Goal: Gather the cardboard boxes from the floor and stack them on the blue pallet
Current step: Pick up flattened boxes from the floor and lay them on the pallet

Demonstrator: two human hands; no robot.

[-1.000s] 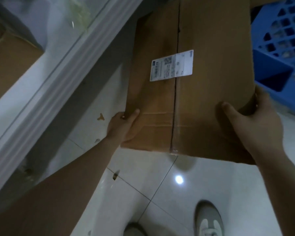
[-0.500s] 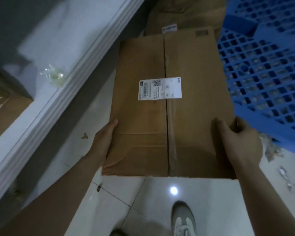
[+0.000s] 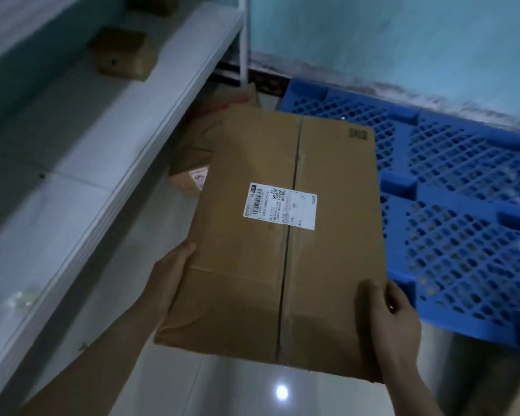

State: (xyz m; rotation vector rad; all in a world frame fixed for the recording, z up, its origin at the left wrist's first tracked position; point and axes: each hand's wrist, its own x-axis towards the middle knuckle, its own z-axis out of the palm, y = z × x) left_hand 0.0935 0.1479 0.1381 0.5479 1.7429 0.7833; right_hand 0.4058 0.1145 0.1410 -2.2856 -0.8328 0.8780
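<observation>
A large brown cardboard box (image 3: 252, 265) with a white shipping label on top is held in the air in front of me. My left hand (image 3: 168, 283) grips its near left edge, and my right hand (image 3: 385, 322) grips its near right corner, thumb on top. The blue pallet (image 3: 463, 211), a plastic grid, lies on the floor to the right against the wall; the box's right edge overlaps its left side in the view. More cardboard boxes (image 3: 192, 163) lie on the floor behind the held box, partly hidden by it.
A white shelf (image 3: 126, 163) runs along the left, with a small brown box (image 3: 122, 52) on it. A pale blue wall (image 3: 403, 40) closes the back. The floor is glossy white tile (image 3: 237, 391).
The box has risen and shifted toward the pallet. My view has lifted, so the wall, the whole pallet and the shelf top now show, and my feet have left the frame.
</observation>
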